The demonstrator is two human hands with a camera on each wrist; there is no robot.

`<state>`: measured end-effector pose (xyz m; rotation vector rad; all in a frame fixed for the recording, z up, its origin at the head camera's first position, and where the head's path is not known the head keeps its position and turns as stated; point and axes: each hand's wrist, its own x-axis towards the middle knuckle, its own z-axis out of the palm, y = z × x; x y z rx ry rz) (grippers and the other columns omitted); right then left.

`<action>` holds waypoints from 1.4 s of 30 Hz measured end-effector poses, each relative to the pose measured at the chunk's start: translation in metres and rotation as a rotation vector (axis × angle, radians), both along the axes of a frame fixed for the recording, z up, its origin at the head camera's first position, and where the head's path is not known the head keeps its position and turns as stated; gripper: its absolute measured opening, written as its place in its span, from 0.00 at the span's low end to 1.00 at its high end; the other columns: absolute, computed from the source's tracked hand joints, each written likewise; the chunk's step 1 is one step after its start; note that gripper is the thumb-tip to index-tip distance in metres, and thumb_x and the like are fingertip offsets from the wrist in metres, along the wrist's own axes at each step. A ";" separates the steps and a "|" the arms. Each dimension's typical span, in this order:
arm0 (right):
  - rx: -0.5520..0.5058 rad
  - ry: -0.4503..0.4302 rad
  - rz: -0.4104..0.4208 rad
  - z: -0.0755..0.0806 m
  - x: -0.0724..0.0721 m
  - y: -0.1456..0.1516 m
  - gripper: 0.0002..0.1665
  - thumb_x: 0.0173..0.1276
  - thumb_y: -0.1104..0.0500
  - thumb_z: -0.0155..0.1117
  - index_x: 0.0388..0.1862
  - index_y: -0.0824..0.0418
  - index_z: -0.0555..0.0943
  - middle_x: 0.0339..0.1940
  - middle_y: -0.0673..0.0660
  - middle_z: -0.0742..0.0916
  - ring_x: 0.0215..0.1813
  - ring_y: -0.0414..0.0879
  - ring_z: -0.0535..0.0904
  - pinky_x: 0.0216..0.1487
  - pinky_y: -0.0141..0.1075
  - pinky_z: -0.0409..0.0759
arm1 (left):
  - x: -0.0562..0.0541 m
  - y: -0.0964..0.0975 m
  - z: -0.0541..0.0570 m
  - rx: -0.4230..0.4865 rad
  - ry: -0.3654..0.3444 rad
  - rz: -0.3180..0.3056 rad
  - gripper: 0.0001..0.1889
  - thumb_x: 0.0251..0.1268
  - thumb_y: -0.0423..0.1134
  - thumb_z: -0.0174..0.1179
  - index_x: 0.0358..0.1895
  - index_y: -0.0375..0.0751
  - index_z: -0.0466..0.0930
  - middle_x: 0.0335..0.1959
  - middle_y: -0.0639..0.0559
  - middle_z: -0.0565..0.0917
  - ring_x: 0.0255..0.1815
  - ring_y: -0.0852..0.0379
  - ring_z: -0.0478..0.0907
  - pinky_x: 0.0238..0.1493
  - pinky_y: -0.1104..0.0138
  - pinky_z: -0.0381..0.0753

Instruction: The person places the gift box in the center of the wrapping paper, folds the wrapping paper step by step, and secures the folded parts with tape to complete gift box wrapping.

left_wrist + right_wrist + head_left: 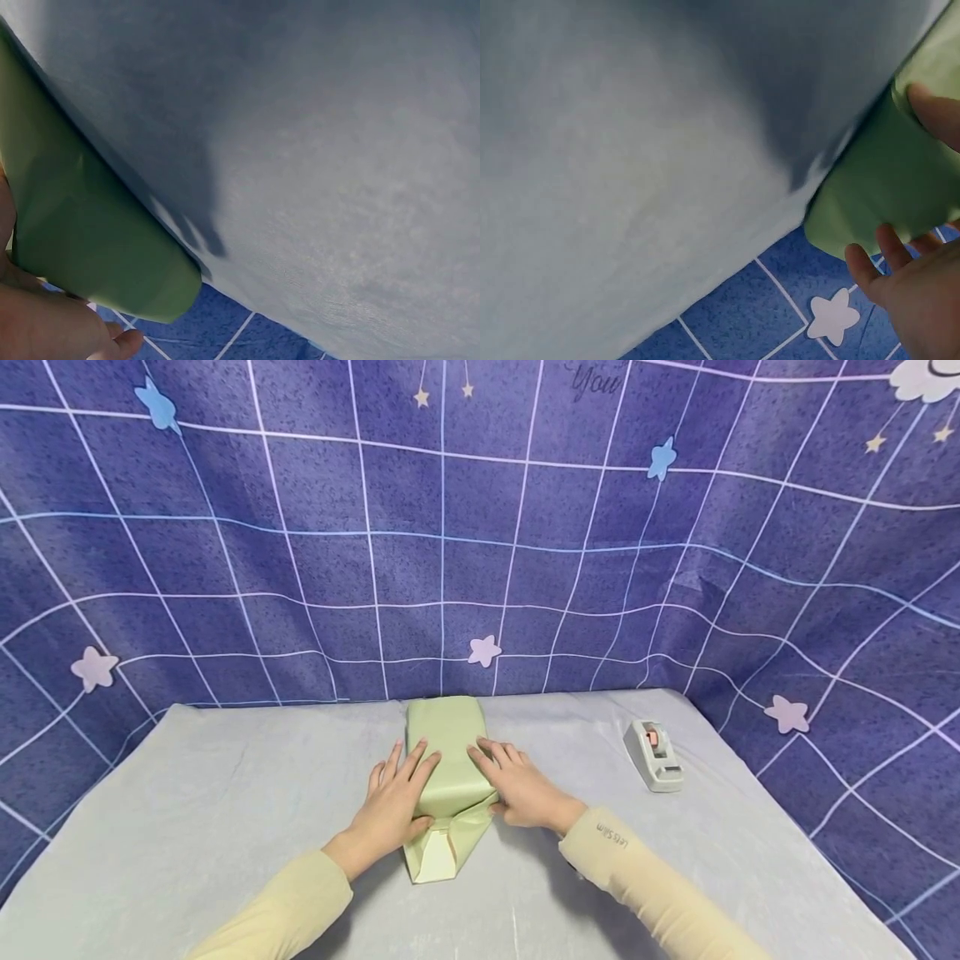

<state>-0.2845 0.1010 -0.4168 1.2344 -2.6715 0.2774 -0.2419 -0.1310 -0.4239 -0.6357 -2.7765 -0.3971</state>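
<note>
A box wrapped in light green paper (448,747) lies at the middle of the table, its long side running away from me. At its near end the paper is folded inward into a tapering flap (438,857) that sticks out toward me. My left hand (392,802) rests along the left edge, fingers spread and fairly straight, thumb by the near-end fold. On the right edge lies my right hand (525,783), fingertips on the top and thumb low at the side fold. In the right wrist view, that thumb (936,114) touches the paper.
A pale grey tape dispenser (654,757) with a roll in it stands at the right of the table. A grey cloth (255,810) covers the table. Behind and beside it hangs a blue curtain (420,568) with a grid and stars.
</note>
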 end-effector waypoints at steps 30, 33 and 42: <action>-0.196 0.052 -0.173 -0.011 0.020 -0.003 0.06 0.50 0.60 0.71 0.17 0.57 0.85 0.38 0.54 0.83 0.52 0.55 0.71 0.58 0.50 0.65 | 0.000 0.000 -0.001 0.005 0.001 0.011 0.49 0.39 0.43 0.74 0.69 0.46 0.56 0.72 0.42 0.52 0.72 0.34 0.44 0.61 0.38 0.52; -0.260 -0.004 -0.155 -0.011 0.021 -0.005 0.06 0.52 0.65 0.70 0.17 0.60 0.85 0.38 0.55 0.83 0.51 0.55 0.71 0.58 0.51 0.63 | 0.000 0.000 -0.001 0.005 0.007 0.010 0.49 0.39 0.43 0.74 0.69 0.46 0.57 0.72 0.42 0.53 0.71 0.33 0.44 0.61 0.38 0.53; -0.365 -0.159 -0.195 -0.012 0.022 -0.005 0.14 0.49 0.68 0.69 0.07 0.61 0.80 0.35 0.58 0.85 0.53 0.56 0.71 0.57 0.53 0.60 | -0.001 0.000 -0.002 0.004 0.010 0.008 0.49 0.39 0.44 0.74 0.69 0.47 0.56 0.72 0.42 0.53 0.71 0.33 0.44 0.61 0.38 0.53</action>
